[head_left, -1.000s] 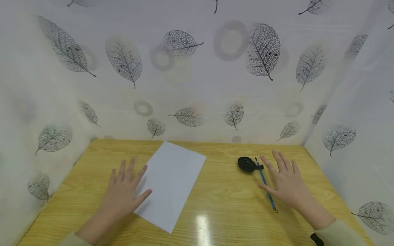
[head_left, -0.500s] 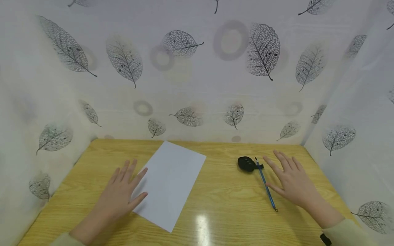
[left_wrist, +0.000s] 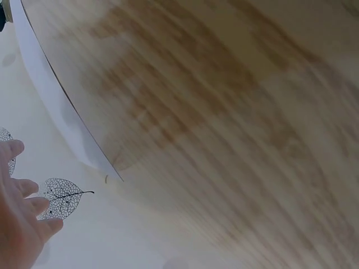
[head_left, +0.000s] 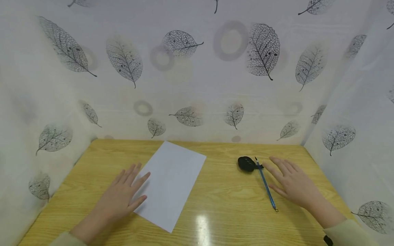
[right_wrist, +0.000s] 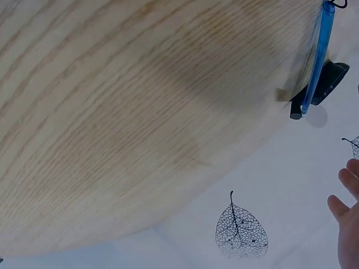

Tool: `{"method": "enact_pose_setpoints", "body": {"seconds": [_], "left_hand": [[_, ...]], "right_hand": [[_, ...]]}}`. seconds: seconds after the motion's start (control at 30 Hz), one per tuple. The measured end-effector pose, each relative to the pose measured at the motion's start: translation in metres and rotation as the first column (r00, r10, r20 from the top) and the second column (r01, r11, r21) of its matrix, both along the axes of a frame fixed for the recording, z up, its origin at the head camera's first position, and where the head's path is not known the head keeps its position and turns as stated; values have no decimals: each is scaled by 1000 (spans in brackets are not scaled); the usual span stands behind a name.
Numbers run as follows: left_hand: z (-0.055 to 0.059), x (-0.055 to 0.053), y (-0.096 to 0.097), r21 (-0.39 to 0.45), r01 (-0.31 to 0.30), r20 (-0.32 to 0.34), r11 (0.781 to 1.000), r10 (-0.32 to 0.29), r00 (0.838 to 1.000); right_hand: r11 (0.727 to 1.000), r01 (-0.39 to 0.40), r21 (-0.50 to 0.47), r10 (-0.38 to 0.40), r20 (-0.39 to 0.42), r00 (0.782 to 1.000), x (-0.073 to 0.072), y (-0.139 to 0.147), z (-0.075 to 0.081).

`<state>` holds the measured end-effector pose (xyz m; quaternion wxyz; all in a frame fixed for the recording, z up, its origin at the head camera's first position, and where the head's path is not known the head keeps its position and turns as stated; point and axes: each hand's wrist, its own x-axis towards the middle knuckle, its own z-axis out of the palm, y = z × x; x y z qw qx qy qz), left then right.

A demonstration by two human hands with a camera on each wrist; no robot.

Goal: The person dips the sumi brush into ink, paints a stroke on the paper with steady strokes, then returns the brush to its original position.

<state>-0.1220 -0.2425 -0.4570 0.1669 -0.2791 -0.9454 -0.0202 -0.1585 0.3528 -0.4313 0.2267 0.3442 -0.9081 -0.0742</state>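
Head view: two bare hands out over the wood-grained counter (head_left: 227, 205)! The left hand (head_left: 115, 196) has its fingers extended and its thumb held apart, index finger and thumb reaching over the left side of a white sheet of paper (head_left: 170, 188); contact, I can't call. That sheet lies askew, left of the counter's middle, its top corner right up by the far edge. Across to the right hand (head_left: 295, 186), fingers loosely extended, thumb apart, sitting between the counter's right edge and a blue brush (head_left: 267, 193), fingertips just beside it! The brush slants across the short handle of a black dish (head_left: 246, 164), bristles toward the far edge, looped end toward the near one; the dish is nearer the far right corner than the far left. Leaf-printed cloth (head_left: 197, 82) stands behind, along the far edge.

Left wrist view: part of the left hand at the border, fingers a little apart; the paper is a narrow slanting strip beyond the wood.

Right wrist view: brush and black dish crossing near the counter's far edge, and a few of the right hand's fingers, slightly parted, poking in at the border!
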Motion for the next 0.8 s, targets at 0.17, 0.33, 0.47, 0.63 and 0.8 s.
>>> {"method": "enact_pose_setpoints", "body": {"seconds": [0.17,0.33,0.47,0.63,0.8], "left_hand": [[-4,-3,-1,-30,17,-2,999,-17,1000],[-7,-5,-2,-39,55,-3,998,-55,998],[-9,-6,-2,-60,76,-10,995,-76,997],[-12,-7,-2,-66,92,-1,994,-93,996],[-16,-8,-4,-70,117,-1,991,-118,993]], "right_hand": [[998,-47,51,47,-6,999,-1,2,-4],[993,-97,62,100,-32,995,-1,4,-7],[990,-125,63,129,-54,990,-2,6,-11],[986,-154,70,159,-84,984,-4,11,-19],[982,-181,47,185,-83,979,-4,10,-24]]}}
